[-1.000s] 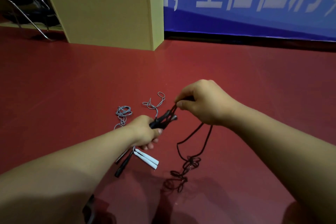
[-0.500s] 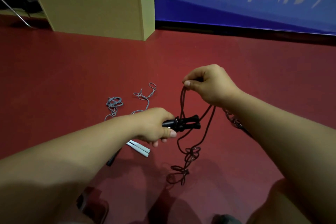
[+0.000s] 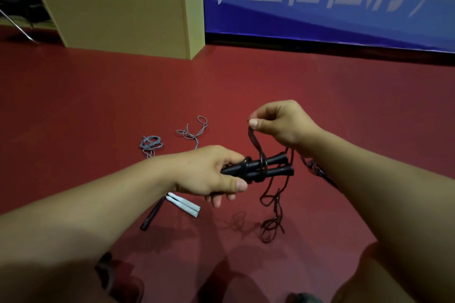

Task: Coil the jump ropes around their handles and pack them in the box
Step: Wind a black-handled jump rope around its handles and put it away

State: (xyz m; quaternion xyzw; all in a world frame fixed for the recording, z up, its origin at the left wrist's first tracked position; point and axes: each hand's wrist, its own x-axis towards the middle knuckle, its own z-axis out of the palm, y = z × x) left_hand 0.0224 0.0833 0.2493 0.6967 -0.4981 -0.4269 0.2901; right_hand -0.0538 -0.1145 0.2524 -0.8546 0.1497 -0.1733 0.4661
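From the head camera, the left hand [image 3: 209,172] is curling its fingers and thumb around two black handles [image 3: 267,167]. The handles are smooth, hard-looking and round, thin in the middle and wider at the ends like little trumpets. They are lying side by side, pointing to the right. A dark cord [image 3: 270,202] is going around them in a couple of loops close to the left hand.

The right hand [image 3: 280,123] is sitting just above the handles and a little to the right. Its thumb and fingers are pinching the thin, twisty cord and lifting it up. The rest of the cord is hanging down below the handles and trailing in loose loops onto the red floor [image 3: 123,106], which looks smooth and flat.

On the floor under the left arm, two white handles [image 3: 184,205] are lying together, shaped like short sticks. A slim black handle [image 3: 151,215] is lying right beside them. Farther back, a thin grey rope [image 3: 172,136] is lying in small messy piles.

The box [image 3: 118,2] is standing well apart from the hands, at the back left. It is big, tan, and has flat sides. A blue banner [image 3: 332,0] with large pale letters is hanging behind it.
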